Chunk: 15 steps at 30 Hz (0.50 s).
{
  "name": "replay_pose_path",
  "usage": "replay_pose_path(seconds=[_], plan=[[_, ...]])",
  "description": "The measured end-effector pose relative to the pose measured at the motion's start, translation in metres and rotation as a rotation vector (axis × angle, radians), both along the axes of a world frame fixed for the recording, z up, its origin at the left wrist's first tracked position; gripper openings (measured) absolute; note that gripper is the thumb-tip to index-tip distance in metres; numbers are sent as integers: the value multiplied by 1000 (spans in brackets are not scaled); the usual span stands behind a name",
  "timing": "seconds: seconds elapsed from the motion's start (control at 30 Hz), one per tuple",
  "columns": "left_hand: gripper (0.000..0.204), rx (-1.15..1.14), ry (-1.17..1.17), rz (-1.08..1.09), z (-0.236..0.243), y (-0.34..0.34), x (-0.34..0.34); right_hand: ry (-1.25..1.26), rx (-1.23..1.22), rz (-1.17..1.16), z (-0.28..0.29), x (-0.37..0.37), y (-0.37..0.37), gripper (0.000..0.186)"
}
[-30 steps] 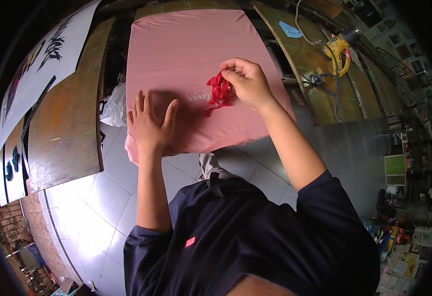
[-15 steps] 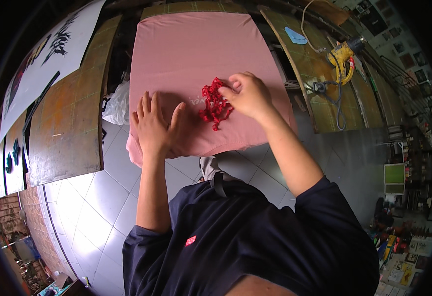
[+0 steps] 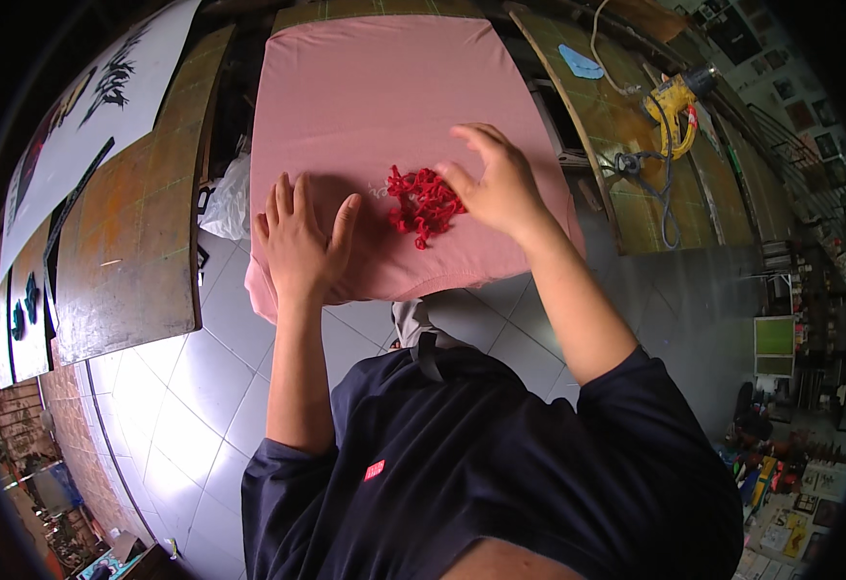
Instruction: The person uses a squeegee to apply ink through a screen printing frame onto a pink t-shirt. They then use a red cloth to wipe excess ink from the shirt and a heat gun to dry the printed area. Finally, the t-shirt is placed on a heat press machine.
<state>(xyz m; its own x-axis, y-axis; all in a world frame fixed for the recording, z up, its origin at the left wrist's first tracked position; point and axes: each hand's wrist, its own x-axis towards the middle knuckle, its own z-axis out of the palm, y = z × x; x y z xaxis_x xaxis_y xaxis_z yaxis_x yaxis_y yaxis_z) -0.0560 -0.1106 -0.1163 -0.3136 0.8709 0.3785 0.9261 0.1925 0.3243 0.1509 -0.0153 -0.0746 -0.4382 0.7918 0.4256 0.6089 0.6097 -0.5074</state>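
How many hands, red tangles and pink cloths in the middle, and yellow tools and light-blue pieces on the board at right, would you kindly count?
Hands: 2 (left hand, right hand)
Red tangle: 1
Pink cloth: 1
Yellow tool: 1
Light-blue piece: 1
Total: 6

Flat pink cloth (image 3: 384,87) leaves its far half passable; a tangled red stringy bundle (image 3: 425,198) blocks the near middle.
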Motion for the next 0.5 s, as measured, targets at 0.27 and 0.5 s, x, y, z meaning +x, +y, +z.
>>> replay_pose_path(seconds=[0.27, 0.5], plan=[[70, 13, -58, -30, 0, 0, 0, -55, 91, 153, -14, -14, -28, 14], [71, 34, -74, -28, -1, -1, 1, 139, 233, 71, -8, -8, -2, 14]])
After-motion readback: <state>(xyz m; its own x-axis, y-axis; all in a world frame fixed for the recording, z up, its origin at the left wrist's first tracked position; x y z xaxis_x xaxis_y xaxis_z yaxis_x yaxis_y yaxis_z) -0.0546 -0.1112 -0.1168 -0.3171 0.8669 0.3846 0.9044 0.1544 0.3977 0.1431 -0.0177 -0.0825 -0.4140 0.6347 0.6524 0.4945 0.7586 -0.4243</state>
